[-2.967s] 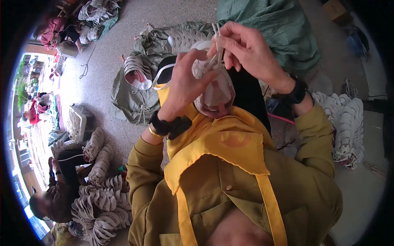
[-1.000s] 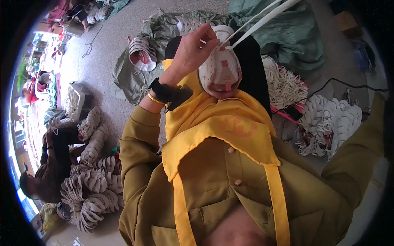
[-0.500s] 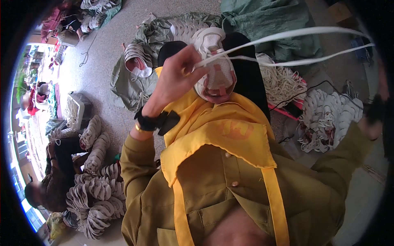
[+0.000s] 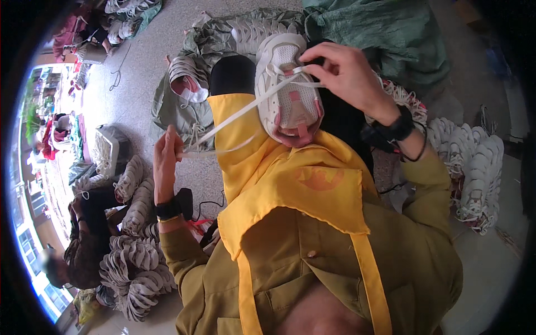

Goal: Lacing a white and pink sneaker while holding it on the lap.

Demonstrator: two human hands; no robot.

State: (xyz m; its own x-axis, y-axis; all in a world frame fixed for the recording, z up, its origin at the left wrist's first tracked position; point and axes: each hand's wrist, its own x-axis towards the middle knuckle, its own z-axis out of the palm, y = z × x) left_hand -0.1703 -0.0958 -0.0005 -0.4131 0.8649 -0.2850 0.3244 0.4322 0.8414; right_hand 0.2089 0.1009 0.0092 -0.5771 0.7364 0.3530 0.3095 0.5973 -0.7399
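On my lap sits a white and pink sneaker (image 4: pixel 275 114), its heel opening toward me. A flat white shoelace (image 4: pixel 240 114) runs from its upper eyelets down to the left, stretched nearly straight. My left hand (image 4: pixel 167 159), off to the left of my knee, is closed on the far end of that lace, with a loose loop trailing beside it. My right hand (image 4: pixel 340 72) pinches the lace close to the eyelets on the sneaker's right side. Its fingertips touch or nearly touch the shoe.
Rows of stacked white shoe uppers lie at right (image 4: pixel 480 173) and at lower left (image 4: pixel 137 268). Green sacks (image 4: pixel 379 39) lie ahead, with more uppers (image 4: pixel 187 78) on the left one. A tangle of laces (image 4: pixel 410 100) is beside my right knee. Another person (image 4: pixel 84 245) sits at left.
My left hand has moved from above the shoe down to the left, drawing the lace with it. My right hand has come in from the far right to the eyelets.
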